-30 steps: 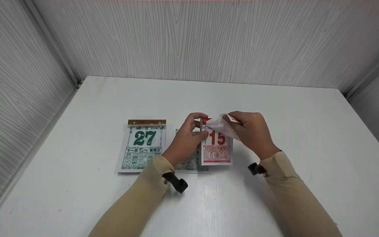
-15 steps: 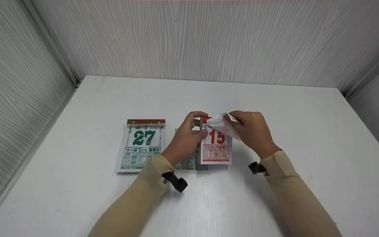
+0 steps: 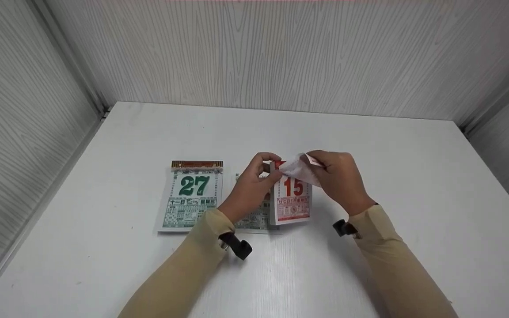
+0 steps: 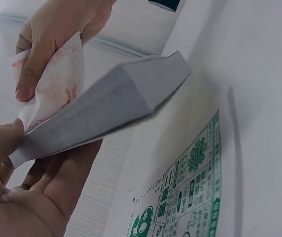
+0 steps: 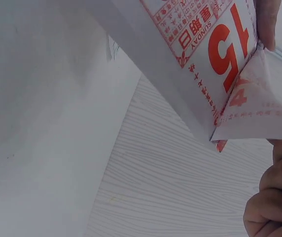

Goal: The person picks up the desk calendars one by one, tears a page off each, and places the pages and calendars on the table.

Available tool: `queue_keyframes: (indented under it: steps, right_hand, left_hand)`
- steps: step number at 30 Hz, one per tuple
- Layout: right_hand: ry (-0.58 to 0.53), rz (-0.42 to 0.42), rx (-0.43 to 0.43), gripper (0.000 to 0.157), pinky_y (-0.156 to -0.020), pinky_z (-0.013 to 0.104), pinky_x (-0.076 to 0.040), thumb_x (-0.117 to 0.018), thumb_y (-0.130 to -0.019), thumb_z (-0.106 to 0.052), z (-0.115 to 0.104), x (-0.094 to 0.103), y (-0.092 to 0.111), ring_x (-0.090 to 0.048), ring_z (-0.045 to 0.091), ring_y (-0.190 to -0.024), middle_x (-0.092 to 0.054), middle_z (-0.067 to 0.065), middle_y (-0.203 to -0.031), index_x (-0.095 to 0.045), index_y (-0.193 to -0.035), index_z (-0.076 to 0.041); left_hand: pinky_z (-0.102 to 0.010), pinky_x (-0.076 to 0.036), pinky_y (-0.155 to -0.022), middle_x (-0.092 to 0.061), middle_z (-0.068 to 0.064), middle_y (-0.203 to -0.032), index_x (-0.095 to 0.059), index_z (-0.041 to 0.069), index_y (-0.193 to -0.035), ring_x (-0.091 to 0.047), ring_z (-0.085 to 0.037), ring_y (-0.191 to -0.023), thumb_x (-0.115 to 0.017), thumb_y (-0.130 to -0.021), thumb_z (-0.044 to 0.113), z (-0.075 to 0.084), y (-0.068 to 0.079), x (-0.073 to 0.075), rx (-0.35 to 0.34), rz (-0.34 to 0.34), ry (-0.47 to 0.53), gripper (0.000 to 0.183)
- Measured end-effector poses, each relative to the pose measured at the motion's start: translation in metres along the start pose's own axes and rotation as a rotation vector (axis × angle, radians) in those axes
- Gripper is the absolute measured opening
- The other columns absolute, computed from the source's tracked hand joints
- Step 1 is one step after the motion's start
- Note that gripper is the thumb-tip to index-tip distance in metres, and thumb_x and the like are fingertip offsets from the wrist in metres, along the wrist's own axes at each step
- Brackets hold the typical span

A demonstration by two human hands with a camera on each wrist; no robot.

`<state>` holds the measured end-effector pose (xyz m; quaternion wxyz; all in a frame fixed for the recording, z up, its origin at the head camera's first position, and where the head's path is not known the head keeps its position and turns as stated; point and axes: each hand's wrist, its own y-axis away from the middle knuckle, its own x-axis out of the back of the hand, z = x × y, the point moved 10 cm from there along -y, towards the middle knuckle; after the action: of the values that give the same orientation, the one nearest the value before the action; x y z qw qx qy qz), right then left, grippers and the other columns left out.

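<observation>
My left hand (image 3: pixel 251 187) grips a thick tear-off calendar (image 3: pixel 293 207) by its upper left edge, thumb on the front. The pad is held up off the table; its red page reads 15. A thin top page (image 3: pixel 301 171) is folded back across the pad's upper part, and my right hand (image 3: pixel 338 176) pinches its free end. In the right wrist view this page (image 5: pixel 259 106) still joins the pad along the top edge, with a red 4 showing through. The left wrist view shows the pad's thick grey side (image 4: pixel 87 111), tilted.
A second tear-off calendar (image 3: pixel 195 190), green 27 on its page, lies flat at the left. Between it and the held pad lies a loose green-printed sheet (image 3: pixel 256 218), partly under my left hand. Wood-grained panels (image 3: pixel 254 53) enclose the white table (image 3: pixel 413 176) at the back and sides.
The lower end of the held calendar has swung slightly, and its grey left side shows more. Both hands keep their hold, shifting barely at all.
</observation>
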<state>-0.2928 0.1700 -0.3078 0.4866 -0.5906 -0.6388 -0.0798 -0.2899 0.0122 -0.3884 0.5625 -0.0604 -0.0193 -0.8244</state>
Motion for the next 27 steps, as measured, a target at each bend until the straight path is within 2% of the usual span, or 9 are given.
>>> queue_keyframes:
  steps: [5,9,13,17,19,23,27]
  right_hand:
    - [0.025,-0.012,0.001,0.014,-0.077,0.041,-0.061,-0.074,-0.096,-0.009,0.001,-0.002,0.0,-0.074,0.019,-0.084,-0.079,0.011,-0.1,-0.08,-0.106,-0.002]
    - [0.055,-0.007,0.022,0.012,-0.073,0.039,-0.061,-0.074,-0.096,-0.01,-0.001,-0.002,0.0,-0.072,0.018,-0.078,-0.079,0.011,-0.097,-0.08,-0.103,-0.002]
    - [0.057,0.013,0.035,0.011,-0.069,0.037,-0.059,-0.075,-0.096,-0.01,-0.001,0.0,-0.001,-0.069,0.017,-0.073,-0.078,0.01,-0.093,-0.081,-0.1,-0.001]
    - [0.069,0.026,0.027,0.012,-0.071,0.038,-0.059,-0.073,-0.096,-0.007,0.0,0.003,-0.002,-0.071,0.018,-0.077,-0.078,0.013,-0.095,-0.08,-0.102,0.001]
    - [0.077,0.055,-0.002,0.012,-0.07,0.037,-0.058,-0.072,-0.097,-0.007,0.005,0.008,-0.002,-0.07,0.018,-0.077,-0.078,0.013,-0.096,-0.079,-0.104,0.001]
    - [0.091,0.11,-0.063,0.014,-0.062,0.031,-0.05,-0.069,-0.1,-0.009,0.017,0.018,-0.002,-0.062,0.017,-0.068,-0.078,0.011,-0.094,-0.079,-0.105,0.0]
    - [0.088,0.11,-0.075,0.018,-0.06,0.026,-0.045,-0.068,-0.102,-0.013,0.023,0.019,-0.004,-0.059,0.016,-0.066,-0.077,0.011,-0.092,-0.079,-0.107,0.0]
  left_hand:
    - [-0.035,-0.055,-0.079,-0.059,-0.007,-0.12,-0.044,0.024,-0.142,-0.068,-0.018,-0.095,-0.055,-0.108,0.034,0.002,0.0,0.001,-0.019,0.009,0.018,0.037]
    - [-0.04,-0.056,-0.077,-0.061,-0.008,-0.117,-0.046,0.024,-0.141,-0.067,-0.019,-0.089,-0.056,-0.108,0.032,0.004,0.0,0.004,-0.028,0.024,0.041,0.036]
    - [-0.044,-0.057,-0.076,-0.062,-0.008,-0.113,-0.048,0.023,-0.141,-0.065,-0.017,-0.085,-0.056,-0.108,0.032,0.005,0.0,0.005,-0.038,0.035,0.018,0.035]
    - [-0.044,-0.054,-0.075,-0.061,-0.008,-0.112,-0.047,0.02,-0.141,-0.061,-0.016,-0.08,-0.054,-0.109,0.028,0.007,0.0,0.006,-0.05,0.043,0.014,0.034]
    - [-0.044,-0.052,-0.076,-0.061,-0.009,-0.112,-0.046,0.019,-0.141,-0.06,-0.017,-0.083,-0.053,-0.11,0.027,0.007,0.0,0.007,-0.048,0.054,0.022,0.033]
    - [-0.038,-0.055,-0.081,-0.06,-0.01,-0.116,-0.046,0.019,-0.141,-0.064,-0.02,-0.098,-0.051,-0.111,0.026,0.008,0.001,0.008,-0.041,0.057,0.051,0.032]
    - [-0.037,-0.056,-0.083,-0.061,-0.01,-0.118,-0.046,0.02,-0.142,-0.065,-0.023,-0.102,-0.052,-0.11,0.028,0.008,0.002,0.008,-0.03,0.049,0.063,0.033]
